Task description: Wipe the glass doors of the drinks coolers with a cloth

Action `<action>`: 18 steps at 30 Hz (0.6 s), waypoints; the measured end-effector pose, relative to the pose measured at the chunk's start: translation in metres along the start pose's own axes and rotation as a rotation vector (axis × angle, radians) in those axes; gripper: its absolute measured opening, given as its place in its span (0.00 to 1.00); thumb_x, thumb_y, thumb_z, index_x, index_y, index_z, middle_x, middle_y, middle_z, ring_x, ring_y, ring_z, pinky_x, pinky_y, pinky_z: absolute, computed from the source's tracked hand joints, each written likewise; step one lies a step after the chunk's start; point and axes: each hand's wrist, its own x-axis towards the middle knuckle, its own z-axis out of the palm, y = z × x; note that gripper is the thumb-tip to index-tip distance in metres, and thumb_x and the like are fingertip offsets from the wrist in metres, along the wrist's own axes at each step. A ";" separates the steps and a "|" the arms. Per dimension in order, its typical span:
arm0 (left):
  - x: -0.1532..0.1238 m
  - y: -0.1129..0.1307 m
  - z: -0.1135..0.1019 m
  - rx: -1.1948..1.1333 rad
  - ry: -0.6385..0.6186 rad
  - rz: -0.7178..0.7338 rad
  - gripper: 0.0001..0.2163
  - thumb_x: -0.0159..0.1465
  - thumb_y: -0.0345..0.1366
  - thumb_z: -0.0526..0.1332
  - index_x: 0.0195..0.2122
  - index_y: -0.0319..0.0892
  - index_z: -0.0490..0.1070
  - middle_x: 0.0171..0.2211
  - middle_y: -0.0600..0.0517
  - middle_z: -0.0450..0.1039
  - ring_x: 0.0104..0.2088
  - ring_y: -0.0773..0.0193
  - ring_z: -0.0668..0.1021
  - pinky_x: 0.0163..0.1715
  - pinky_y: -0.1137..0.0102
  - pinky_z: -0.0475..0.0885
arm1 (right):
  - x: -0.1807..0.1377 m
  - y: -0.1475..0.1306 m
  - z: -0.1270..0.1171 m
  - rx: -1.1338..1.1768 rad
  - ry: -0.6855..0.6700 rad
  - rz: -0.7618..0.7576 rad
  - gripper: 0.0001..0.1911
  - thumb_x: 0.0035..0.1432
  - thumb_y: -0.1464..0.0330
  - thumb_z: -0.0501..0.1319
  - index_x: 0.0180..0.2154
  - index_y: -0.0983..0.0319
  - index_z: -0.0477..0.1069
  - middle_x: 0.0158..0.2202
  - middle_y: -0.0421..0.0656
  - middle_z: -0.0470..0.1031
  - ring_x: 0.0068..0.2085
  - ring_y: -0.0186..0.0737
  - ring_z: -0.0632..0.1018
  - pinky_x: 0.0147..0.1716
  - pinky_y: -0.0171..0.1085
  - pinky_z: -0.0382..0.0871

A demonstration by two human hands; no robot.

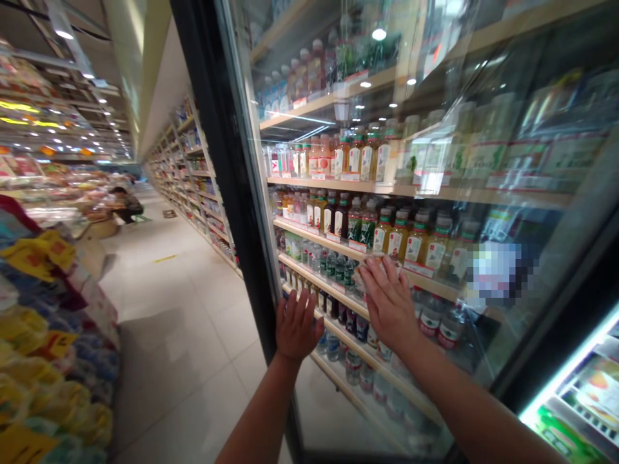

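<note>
My left hand [296, 325] lies flat and open on the glass door [435, 212] of a drinks cooler, close to the door's black left frame [232, 167]. My right hand [389, 301] is a little higher and to the right, fingers stretched flat, pressing a pale cloth [362, 278] against the glass. Only the cloth's edges show round the fingers. Behind the glass stand rows of bottled drinks [396, 238] on wooden shelves.
A tiled aisle [193, 309] runs away on the left, lined with long shelving [193, 187]. A display of yellow and blue packets [43, 348] stands at near left. A person [123, 205] crouches far down the aisle. A lit cooler [580, 393] adjoins at lower right.
</note>
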 end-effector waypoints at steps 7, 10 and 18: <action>0.014 0.004 -0.017 -0.097 0.005 -0.078 0.26 0.68 0.37 0.57 0.67 0.39 0.59 0.55 0.39 0.75 0.69 0.53 0.61 0.67 0.55 0.56 | -0.006 -0.020 0.015 -0.007 -0.012 -0.042 0.35 0.65 0.79 0.52 0.71 0.60 0.51 0.65 0.45 0.68 0.73 0.39 0.52 0.72 0.45 0.40; 0.047 -0.002 -0.026 -0.172 0.064 -0.100 0.25 0.69 0.36 0.54 0.67 0.42 0.60 0.55 0.41 0.74 0.66 0.54 0.66 0.65 0.55 0.58 | -0.008 -0.025 0.017 -0.023 0.004 -0.048 0.35 0.64 0.80 0.51 0.70 0.61 0.52 0.64 0.46 0.69 0.73 0.40 0.53 0.72 0.45 0.41; 0.109 -0.010 -0.020 -0.049 -0.004 -0.102 0.32 0.69 0.37 0.58 0.71 0.38 0.48 0.68 0.40 0.59 0.73 0.50 0.48 0.71 0.51 0.45 | 0.009 -0.037 0.011 -0.030 -0.028 -0.082 0.31 0.64 0.80 0.52 0.67 0.63 0.59 0.64 0.45 0.69 0.72 0.42 0.53 0.72 0.45 0.42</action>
